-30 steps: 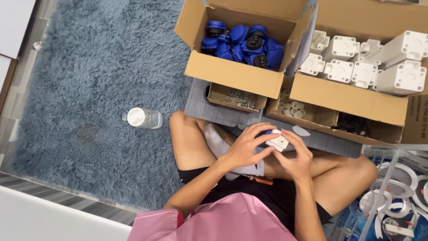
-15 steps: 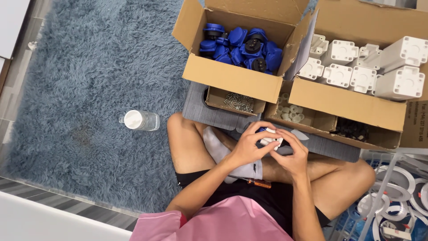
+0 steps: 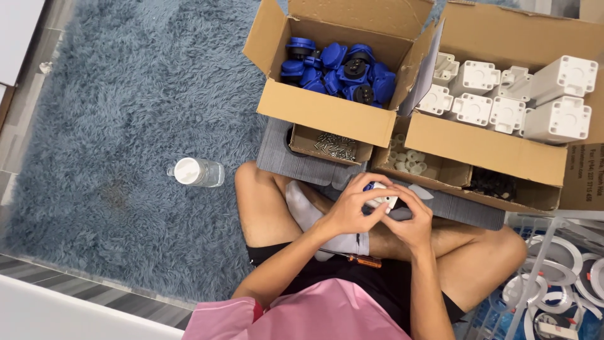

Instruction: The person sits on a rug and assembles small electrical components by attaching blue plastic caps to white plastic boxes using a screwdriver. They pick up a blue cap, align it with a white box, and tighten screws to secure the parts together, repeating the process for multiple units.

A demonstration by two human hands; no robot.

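Shaggy blue-grey carpet (image 3: 113, 126) covers most of the floor, edged at the far left and bottom by grey tiles (image 3: 25, 135). On the carpet, left of the seated person, a clear plastic bottle with a white cap (image 3: 196, 172) is laid on its side. Crossed bare legs are seen just right of it, with a white sock (image 3: 303, 211) tucked under the forearms and an orange-handled screwdriver (image 3: 358, 258) resting on the lap. Above the knees, an open cardboard box of blue plastic parts (image 3: 336, 72) is set on the floor, and a small tray of metal screws (image 3: 333, 148) lies just in front of it. At the centre, a small white part with a blue piece (image 3: 379, 198) is held between both hands over the lap. The left hand (image 3: 349, 211) is wrapped over it from the left, fingers curled and closed on it; the right hand (image 3: 412, 220) is pressed against it from the right, fingers likewise bent around it, so most of the part is hidden. Further right, a second open cardboard box of white square plastic housings (image 3: 509, 101) is placed, with small white rings (image 3: 408, 160) in a compartment near it. At the far right bottom, white round rings in a wire basket (image 3: 553, 271) are visible.
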